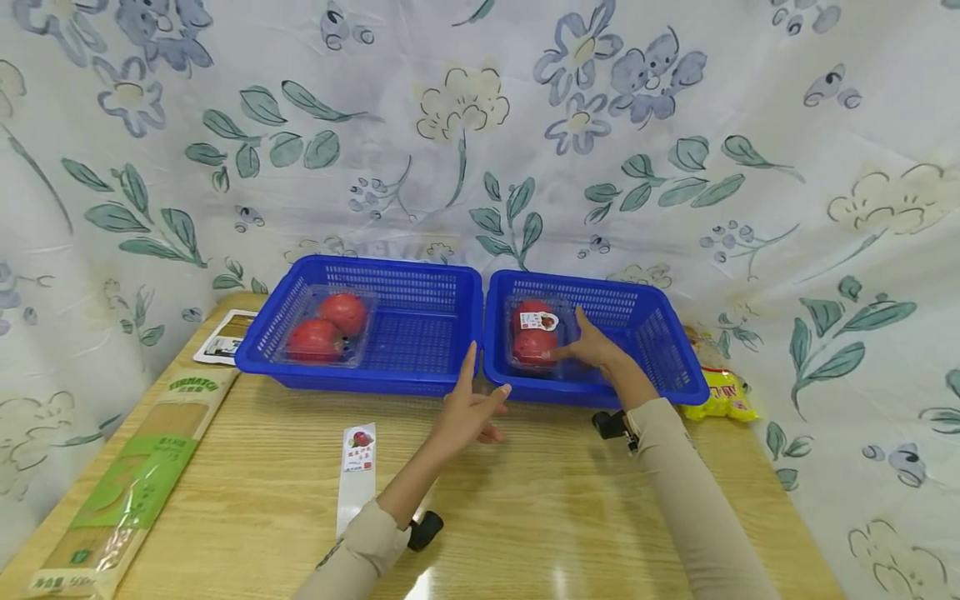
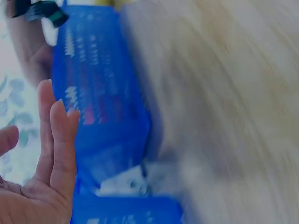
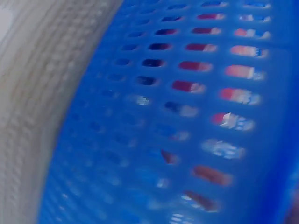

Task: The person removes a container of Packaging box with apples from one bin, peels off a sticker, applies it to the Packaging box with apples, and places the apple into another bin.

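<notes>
In the right blue basket (image 1: 600, 387) sits a clear plastic box (image 1: 537, 335) with two red, round fruits like tomatoes under a white label (image 1: 538, 321). My right hand (image 1: 598, 348) grips the box's right side, thumb over the near corner; its other fingers are partly hidden. The left hand (image 1: 462, 419), thumb and index finger spread, hovers before the gap between the baskets and holds nothing. In the left blue basket (image 1: 412, 379) lies a similar box (image 1: 326, 327) of red fruits, with no label visible. Through the basket slots, the right wrist view shows blurred red patches.
A white strip (image 1: 356, 492) bearing a fruit-picture sticker (image 1: 359, 447) lies on the wooden table (image 1: 262, 492). Packaged noodles (image 1: 135, 475) run along the left edge, near a white packet (image 1: 225, 337). A yellow bag (image 1: 718, 392) stands beside the right basket. Floral cloth (image 1: 480, 150) hangs behind.
</notes>
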